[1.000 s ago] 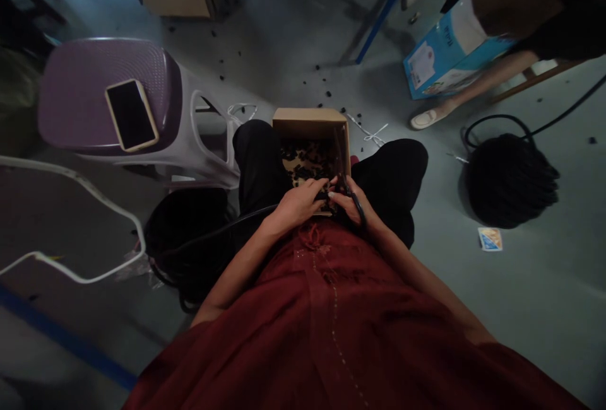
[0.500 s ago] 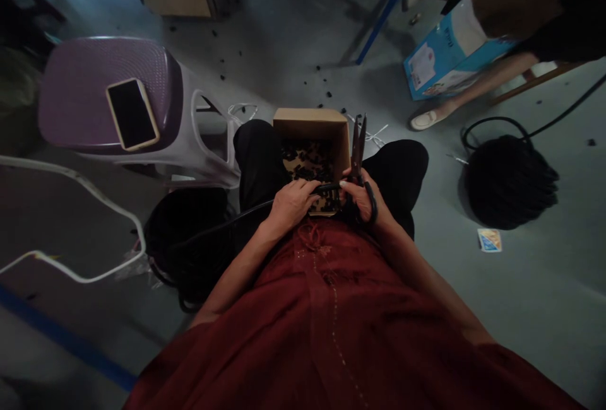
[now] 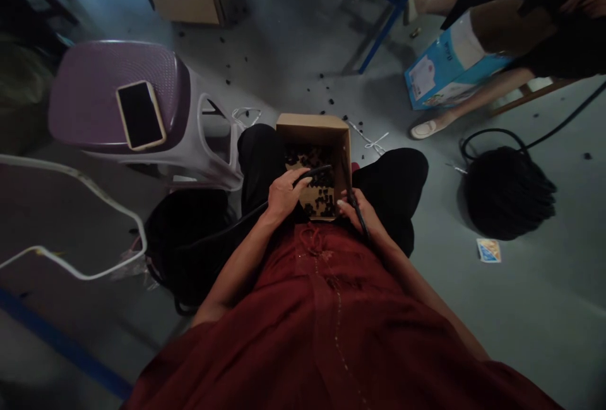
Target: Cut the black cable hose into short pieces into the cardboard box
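My left hand [image 3: 285,194] is shut on a black rubber tube [image 3: 312,173], whose end sticks out over an open cardboard box [image 3: 313,129] and whose length trails down to the left. My right hand [image 3: 355,211] grips a pair of black-handled scissors [image 3: 360,222] beside the box's right wall; its blades are dark and hard to make out. Many short black tube pieces [image 3: 310,173] lie inside the box, which sits between my knees in black trousers [image 3: 391,176]. A red garment [image 3: 322,309] covers my front.
To the left stands a purple plastic chair [image 3: 111,94] with a phone [image 3: 141,115] on its seat. Black pieces are scattered across the grey floor [image 3: 534,309]. A black tube coil [image 3: 506,192] lies right; a seated person's legs [image 3: 473,98] hold a blue-and-white carton [image 3: 449,69].
My left hand has moved up and forward, with the tube end now over the box. The scissors no longer stand upright in my right hand. The whole view has shifted slightly.
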Available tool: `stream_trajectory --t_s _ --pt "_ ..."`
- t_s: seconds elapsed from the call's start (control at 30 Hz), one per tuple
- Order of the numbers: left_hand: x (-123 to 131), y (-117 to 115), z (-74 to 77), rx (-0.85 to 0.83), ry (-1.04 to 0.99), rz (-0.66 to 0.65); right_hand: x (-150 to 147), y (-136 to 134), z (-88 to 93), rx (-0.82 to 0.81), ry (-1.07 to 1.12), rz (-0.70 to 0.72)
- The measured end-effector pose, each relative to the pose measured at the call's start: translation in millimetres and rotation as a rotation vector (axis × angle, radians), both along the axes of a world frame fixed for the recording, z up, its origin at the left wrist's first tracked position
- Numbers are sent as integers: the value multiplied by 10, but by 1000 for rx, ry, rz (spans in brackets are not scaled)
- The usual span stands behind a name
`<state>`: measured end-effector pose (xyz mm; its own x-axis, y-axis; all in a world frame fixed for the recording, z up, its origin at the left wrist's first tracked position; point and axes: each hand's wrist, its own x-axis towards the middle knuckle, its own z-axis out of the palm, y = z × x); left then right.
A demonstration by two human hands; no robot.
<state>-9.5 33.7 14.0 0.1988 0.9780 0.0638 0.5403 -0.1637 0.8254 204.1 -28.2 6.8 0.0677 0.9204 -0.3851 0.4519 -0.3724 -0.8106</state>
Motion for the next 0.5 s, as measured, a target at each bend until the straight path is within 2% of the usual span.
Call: stream_trajectory --t_s 0.13,0.3,0.5 --pt "21 28 -18 -30 36 24 2 -71 32 -40 -127 100" --pt "35 18 3 -34 78 42 -46 -65 120 -68 -211 157" --pt "53 13 18 -51 100 54 -79 -50 91 -88 -283 241"
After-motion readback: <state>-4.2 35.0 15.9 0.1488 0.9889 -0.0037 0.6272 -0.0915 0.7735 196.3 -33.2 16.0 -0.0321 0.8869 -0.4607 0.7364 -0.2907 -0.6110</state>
